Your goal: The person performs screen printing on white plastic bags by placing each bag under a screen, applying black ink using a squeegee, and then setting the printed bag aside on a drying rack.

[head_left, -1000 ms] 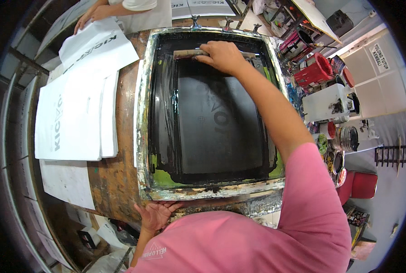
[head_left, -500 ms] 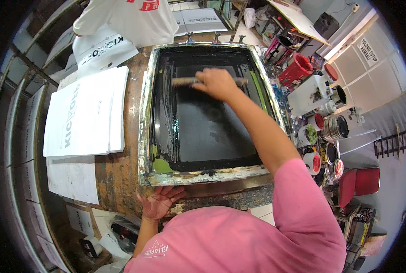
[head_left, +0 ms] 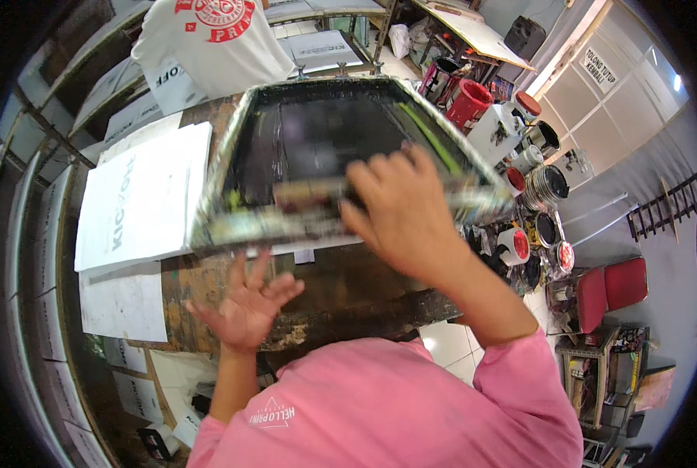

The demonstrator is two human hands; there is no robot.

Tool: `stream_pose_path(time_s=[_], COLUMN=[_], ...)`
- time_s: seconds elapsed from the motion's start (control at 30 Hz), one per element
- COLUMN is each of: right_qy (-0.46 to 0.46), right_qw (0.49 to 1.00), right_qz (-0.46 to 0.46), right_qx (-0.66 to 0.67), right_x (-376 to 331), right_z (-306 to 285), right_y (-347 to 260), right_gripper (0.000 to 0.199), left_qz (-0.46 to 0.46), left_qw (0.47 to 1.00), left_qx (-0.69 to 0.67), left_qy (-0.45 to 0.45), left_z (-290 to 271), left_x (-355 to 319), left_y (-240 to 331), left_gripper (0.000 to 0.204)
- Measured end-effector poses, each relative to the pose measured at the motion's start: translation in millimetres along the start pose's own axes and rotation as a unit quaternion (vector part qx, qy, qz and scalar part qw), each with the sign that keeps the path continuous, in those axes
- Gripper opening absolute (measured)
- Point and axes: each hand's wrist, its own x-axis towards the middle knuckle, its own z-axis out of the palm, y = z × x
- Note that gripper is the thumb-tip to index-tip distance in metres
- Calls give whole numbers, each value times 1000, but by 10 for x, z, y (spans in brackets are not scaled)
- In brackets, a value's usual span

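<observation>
A screen-printing frame (head_left: 251, 228) with a paint-crusted rim and a black, inky mesh is tilted, its near edge raised off the worn wooden table (head_left: 208, 285). My right hand (head_left: 403, 207) is closed round a wooden-handled squeegee (head_left: 305, 193) at the near end of the screen, slightly smeared by motion. Just in front of the frame's near edge, my left hand (head_left: 247, 308) is palm up with its fingers spread, holding nothing. A little white sheet (head_left: 305, 256) shows beneath the raised edge; the rest of it is hidden.
A stack of printed white sheets (head_left: 145, 187) lies left of the frame. Beyond it a person in a white shirt (head_left: 208, 54) stands with a printed sheet. Ink tubs, among them a red bucket (head_left: 468, 103), crowd the right side. A red chair (head_left: 598, 292) stands further right.
My right hand has drawn the squeegee from the far part of the screen to the near end. The frame's near edge has risen. My left hand has moved slightly left, fingers spread.
</observation>
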Motion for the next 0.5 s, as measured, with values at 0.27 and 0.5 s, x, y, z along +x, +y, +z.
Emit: stream_pose_path(time_s=[0.27,0.5], right_qy=[135,12], right_qw=[990,994], right_qz=[-3,110], right_qx=[-34,-14], right_x=[941,1379], right_z=[-315,-693], right_y=[419,282], right_gripper=[36,49], left_qz=[-64,-245], left_qw=[610,227], left_qx=[782,927], left_qy=[115,173], left_z=[-170,-596], left_x=[597,133], left_y=[30,-436], left_gripper=[101,103])
